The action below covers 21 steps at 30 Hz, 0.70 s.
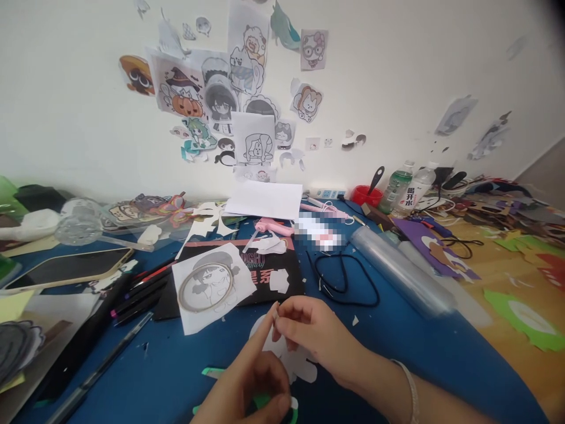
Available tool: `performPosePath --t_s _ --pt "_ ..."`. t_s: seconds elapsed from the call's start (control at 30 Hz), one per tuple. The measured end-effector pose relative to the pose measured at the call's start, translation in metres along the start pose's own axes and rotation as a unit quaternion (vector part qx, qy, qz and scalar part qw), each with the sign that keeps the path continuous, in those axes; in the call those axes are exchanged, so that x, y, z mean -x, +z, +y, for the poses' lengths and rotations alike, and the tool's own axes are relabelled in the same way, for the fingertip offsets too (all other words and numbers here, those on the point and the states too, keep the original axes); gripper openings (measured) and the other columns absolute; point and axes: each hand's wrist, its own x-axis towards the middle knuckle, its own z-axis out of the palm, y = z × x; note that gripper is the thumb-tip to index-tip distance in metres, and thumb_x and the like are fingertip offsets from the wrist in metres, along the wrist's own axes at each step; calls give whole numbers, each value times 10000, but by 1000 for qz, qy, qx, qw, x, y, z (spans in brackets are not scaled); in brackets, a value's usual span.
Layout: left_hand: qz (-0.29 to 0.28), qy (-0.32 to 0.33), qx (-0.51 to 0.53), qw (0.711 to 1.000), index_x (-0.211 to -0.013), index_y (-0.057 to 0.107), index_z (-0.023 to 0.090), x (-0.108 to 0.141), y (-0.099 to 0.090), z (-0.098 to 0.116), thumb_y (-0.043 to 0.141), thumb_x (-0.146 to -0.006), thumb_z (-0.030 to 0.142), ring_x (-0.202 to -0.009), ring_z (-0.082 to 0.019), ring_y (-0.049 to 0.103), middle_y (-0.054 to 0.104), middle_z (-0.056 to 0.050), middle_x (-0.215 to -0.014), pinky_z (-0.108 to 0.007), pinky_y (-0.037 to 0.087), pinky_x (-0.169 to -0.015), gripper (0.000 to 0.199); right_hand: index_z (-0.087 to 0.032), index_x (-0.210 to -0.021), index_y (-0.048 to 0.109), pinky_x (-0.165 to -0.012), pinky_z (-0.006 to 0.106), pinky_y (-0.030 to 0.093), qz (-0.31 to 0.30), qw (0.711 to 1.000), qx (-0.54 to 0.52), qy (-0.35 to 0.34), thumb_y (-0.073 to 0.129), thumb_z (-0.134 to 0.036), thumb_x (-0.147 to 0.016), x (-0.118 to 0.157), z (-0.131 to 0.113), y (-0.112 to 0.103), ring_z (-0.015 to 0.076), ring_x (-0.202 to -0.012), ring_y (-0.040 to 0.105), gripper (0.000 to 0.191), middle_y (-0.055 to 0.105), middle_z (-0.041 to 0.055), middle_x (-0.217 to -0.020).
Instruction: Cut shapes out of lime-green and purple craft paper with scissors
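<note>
My left hand point(251, 377) is low in the middle of the view, its index finger stretched up and its other fingers curled. Green-edged parts of an object point(213, 372) show around and between those fingers; its kind is mostly hidden. My right hand point(315, 333) is closed in a pinch at the tip of the left index finger. Whatever lies in that pinch is too small to make out. Beneath both hands is a white paper cutout point(304, 370), partly covered. Beyond them lies a sheet with a drawn figure point(229, 282), a clear oval ring on it.
Pens point(106, 365) and a phone point(70, 268) lie on the left of the blue table. A black cord point(375, 288) and a clear plastic roll point(401, 271) are on the right. Farther back stand bottles point(412, 194) and a red bowl point(366, 195).
</note>
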Motion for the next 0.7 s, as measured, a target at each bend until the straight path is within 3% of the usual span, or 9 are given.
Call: performPosePath --t_s 0.13,0.4,0.7 --pt "19 -4 -52 998 -1397 52 289 1 0 4 526 -758 276 -662 -134 553 590 10 -731 -277 462 -669 796 -137 -727 572 -545 190 366 18 1000 19 -16 560 -241 -736 1 0 -1 75 -568 449 105 555 -1 -658" --pt "139 5 -175 975 -1216 509 298 2 -8 16 561 -720 310 -670 -152 593 630 15 -693 -231 497 -644 500 -163 -715 551 -546 202 344 12 990 101 -99 545 -200 -738 2 11 -4 89 -590 423 44 480 -27 -639" --pt "216 91 -291 928 -964 683 319 7 -8 23 588 -710 322 -648 -168 600 660 -12 -718 -192 480 -546 271 -161 -668 538 -584 205 375 -40 987 92 -128 548 -173 -729 9 3 -2 96 -643 473 63 543 1 -736"
